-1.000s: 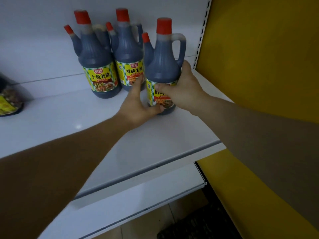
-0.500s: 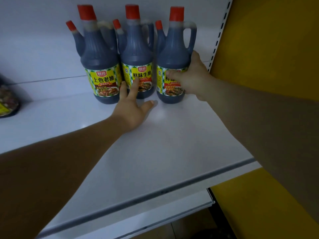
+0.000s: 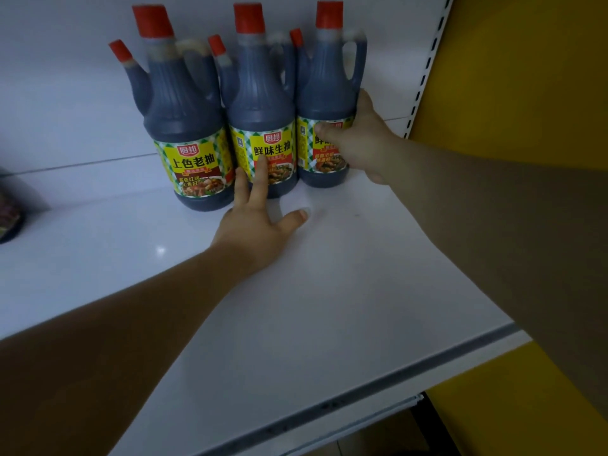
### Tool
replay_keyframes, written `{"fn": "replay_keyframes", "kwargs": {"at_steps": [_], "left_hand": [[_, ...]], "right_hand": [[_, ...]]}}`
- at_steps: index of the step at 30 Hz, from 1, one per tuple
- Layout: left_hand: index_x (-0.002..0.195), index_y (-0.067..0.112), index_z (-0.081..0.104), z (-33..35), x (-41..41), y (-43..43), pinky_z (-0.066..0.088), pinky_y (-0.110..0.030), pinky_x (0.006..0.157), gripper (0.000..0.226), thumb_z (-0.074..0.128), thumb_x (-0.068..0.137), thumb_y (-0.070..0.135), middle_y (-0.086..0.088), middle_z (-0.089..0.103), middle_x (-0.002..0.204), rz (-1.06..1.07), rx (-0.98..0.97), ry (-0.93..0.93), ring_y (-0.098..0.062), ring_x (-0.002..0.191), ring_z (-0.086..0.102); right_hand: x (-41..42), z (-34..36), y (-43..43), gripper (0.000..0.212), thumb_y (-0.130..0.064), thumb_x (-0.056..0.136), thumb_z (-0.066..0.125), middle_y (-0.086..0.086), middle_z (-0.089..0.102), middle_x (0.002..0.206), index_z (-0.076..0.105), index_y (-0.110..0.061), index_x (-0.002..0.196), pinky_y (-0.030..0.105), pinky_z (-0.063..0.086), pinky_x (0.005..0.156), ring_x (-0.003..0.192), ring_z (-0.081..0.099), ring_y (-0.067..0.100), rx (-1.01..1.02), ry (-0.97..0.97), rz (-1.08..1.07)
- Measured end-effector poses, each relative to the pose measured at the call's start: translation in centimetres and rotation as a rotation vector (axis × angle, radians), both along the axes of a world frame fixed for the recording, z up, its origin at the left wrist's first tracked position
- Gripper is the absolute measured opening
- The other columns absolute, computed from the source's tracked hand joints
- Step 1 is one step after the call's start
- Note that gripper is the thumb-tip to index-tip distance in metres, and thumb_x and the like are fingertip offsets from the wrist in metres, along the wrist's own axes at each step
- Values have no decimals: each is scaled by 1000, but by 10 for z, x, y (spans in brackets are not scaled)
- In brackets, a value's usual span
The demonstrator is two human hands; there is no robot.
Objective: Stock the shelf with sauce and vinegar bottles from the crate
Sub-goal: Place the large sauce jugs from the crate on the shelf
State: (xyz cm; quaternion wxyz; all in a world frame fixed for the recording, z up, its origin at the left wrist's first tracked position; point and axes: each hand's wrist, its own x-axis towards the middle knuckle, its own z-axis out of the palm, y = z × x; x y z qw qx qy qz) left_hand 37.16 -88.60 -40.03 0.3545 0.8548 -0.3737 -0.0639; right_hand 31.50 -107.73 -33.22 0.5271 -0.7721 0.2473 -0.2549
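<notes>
Where the frame cuts it off at the far left, a dark packet (image 3: 8, 218) is hard to make out. Three sauce bottles stand side by side at the back of the white shelf (image 3: 329, 291). First is the left bottle (image 3: 187, 126). Next is the middle bottle (image 3: 263, 120), whose label the left hand (image 3: 260, 222) touches with straight, spread fingers, holding nothing. The right hand (image 3: 362, 143) grips the right bottle (image 3: 329, 93), thumb across its label, other fingers hidden behind.

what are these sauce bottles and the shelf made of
Sauce bottles: likely clear plastic, since dark sauce shows through up to a pale neck, with moulded handles. Shelf: looks like white-painted metal, smooth semi-gloss; a light glint shows on it.
</notes>
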Motion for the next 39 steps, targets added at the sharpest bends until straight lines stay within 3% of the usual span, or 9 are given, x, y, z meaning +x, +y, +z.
{"fn": "replay_keyframes", "kwargs": {"at_steps": [3, 6, 9, 12, 21, 27, 32, 35, 39], "left_hand": [[143, 49, -13, -1, 1, 1, 21, -36, 111, 97, 57, 77, 65, 6, -14, 158, 1, -9, 3, -22, 145, 11], [143, 49, -13, -2, 3, 1, 20, -36, 111, 96, 56, 78, 64, 6, -14, 158, 2, -15, -6, -21, 145, 10], [141, 51, -17, -3, 3, -1, 21, -35, 110, 96, 54, 78, 65, 7, -14, 158, 18, -11, -13, -21, 145, 11], [139, 52, -21, -3, 4, -1, 24, -38, 110, 97, 52, 77, 69, 8, -15, 157, 24, 24, -28, -24, 144, 15], [137, 50, -26, -4, 3, -2, 27, -41, 109, 98, 48, 76, 73, 6, -18, 157, 30, 82, -63, -30, 142, 19], [139, 50, -23, -2, 5, -2, 27, -39, 108, 100, 53, 77, 68, 4, -17, 157, 17, 76, -59, -29, 143, 19], [145, 43, -12, 10, 1, 7, 18, -34, 111, 100, 63, 81, 52, 1, -13, 158, -26, 33, 77, -19, 145, 4], [148, 37, -8, 19, -14, 20, 15, -32, 112, 99, 63, 81, 51, 1, -6, 159, -126, 133, 92, -16, 145, 3], [150, 32, 2, 36, -55, 44, 10, -26, 111, 93, 61, 82, 53, 1, 1, 159, -341, 214, 122, -13, 145, 6]], "right_hand": [[2, -1, 4, 96, -29, 82, 75, 3, 46, 138, 9, -18, 151, 44, 44, 104, 122, 50, 20, 4, 3, -40], [0, -11, 15, 117, -33, 75, 80, 3, 34, 150, -7, -19, 153, 36, 40, 106, 132, 42, 19, -61, -41, -122], [-1, -21, 18, 95, -20, 82, 74, -1, 50, 136, 8, -21, 151, 25, 43, 93, 118, 51, 12, -141, -83, -118], [-4, -21, 13, 87, -17, 87, 69, 0, 50, 137, 10, -20, 151, 24, 42, 93, 114, 50, 9, -173, -71, -97], [-3, -17, 8, 97, -15, 90, 65, 3, 42, 146, -9, -20, 153, 30, 40, 101, 124, 45, 14, -114, 35, -48], [-3, -21, 19, 109, -30, 90, 66, 6, 31, 153, -24, -16, 148, 35, 34, 110, 136, 38, 24, -72, 180, -91], [-50, -21, 44, 107, -44, 86, 68, 4, 20, 159, -12, -16, 153, 22, 26, 99, 142, 27, 21, -151, 273, -108], [-95, -18, 61, 97, -50, 88, 62, 5, 7, 162, -2, -16, 154, 23, 14, 109, 147, 12, 19, -228, 390, -153], [-166, -11, 95, 88, -53, 91, 56, 5, 11, 162, 8, -15, 154, 25, 12, 113, 147, 11, 18, -255, 519, -258]]}}
